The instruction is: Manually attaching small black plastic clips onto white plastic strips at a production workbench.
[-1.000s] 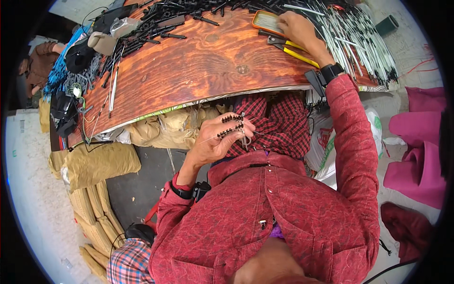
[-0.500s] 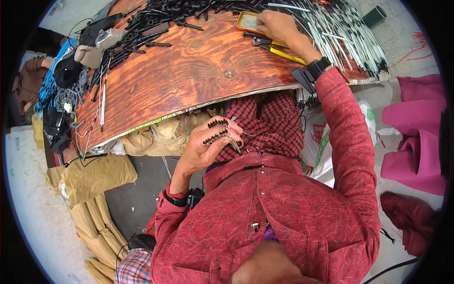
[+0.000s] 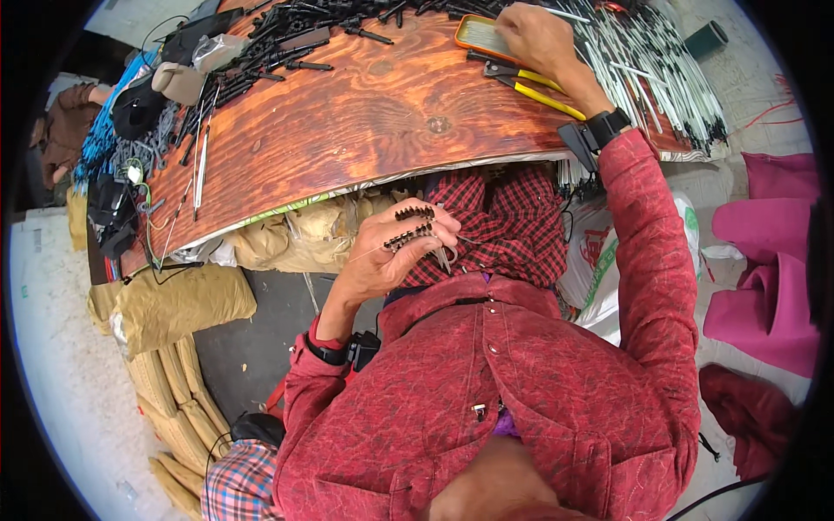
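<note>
My left hand [image 3: 382, 260] is closed in front of my lap. It holds two dark brown ridged strips [image 3: 408, 236], one above the other across the fingers. A small metal tool with looped ends [image 3: 446, 258], perhaps scissors or tweezers, sticks out by the fingertips. One thin pale strand points out from the hand's left side. At the far edge of the table my right hand [image 3: 540, 39] has its fingers bent together over an orange-rimmed tin [image 3: 462, 43]. Thin pale pieces lie in the tin. Whatever those fingertips pinch is hidden.
Yellow-handled pliers [image 3: 547, 98] lie just nearer than the tin. Black tube-like parts [image 3: 295, 48] are heaped at the far left, white rods [image 3: 656, 87] at the right. A beige pouch [image 3: 174, 82] rests by blue strands. Under the wooden table [image 3: 347, 130] are paper-wrapped bundles [image 3: 195, 304].
My view has shifted slightly, so the table sits a little lower and further right. My right hand has lifted a little off the tin's near end; my left hand keeps its hold.
</note>
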{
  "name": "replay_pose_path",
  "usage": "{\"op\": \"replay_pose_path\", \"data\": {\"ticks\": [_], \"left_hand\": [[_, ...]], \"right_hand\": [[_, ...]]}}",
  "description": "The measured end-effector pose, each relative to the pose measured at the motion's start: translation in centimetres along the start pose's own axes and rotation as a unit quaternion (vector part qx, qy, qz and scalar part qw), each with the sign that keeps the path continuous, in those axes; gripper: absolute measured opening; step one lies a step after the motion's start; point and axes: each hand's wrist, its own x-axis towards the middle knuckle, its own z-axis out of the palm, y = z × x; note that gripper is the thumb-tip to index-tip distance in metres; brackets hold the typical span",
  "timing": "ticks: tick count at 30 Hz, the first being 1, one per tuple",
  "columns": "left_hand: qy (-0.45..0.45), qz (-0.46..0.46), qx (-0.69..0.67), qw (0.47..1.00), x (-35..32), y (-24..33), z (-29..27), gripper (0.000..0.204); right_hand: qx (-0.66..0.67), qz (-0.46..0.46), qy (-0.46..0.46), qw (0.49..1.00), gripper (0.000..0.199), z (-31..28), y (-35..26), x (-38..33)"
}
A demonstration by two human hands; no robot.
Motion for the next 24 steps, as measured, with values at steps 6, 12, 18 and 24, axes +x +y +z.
{"op": "replay_pose_path", "data": {"ticks": [6, 12, 18, 24], "left_hand": [[0.006, -0.023, -0.011, 1.0, 0.0, 0.5, 0.0, 0.013], [0.033, -0.013, 0.012, 0.999, 0.0, 0.4, 0.1, 0.015], [0.04, -0.004, 0.019, 0.999, 0.1, 0.5, 0.4, 0.017], [0.045, -0.003, 0.056, 0.997, -0.3, 0.5, 0.3, 0.02]], "right_hand": [[0.074, 0.021, 0.069, 0.995, 0.017, -2.0, -1.6, 0.4], [0.439, -0.006, -0.147, 0.886, 0.017, -7.0, -12.2, -6.8], [0.475, -0.065, -0.144, 0.866, 0.018, -8.0, -15.4, -10.4], [0.471, -0.067, -0.157, 0.866, 0.024, -8.3, -16.1, -11.0]]}}
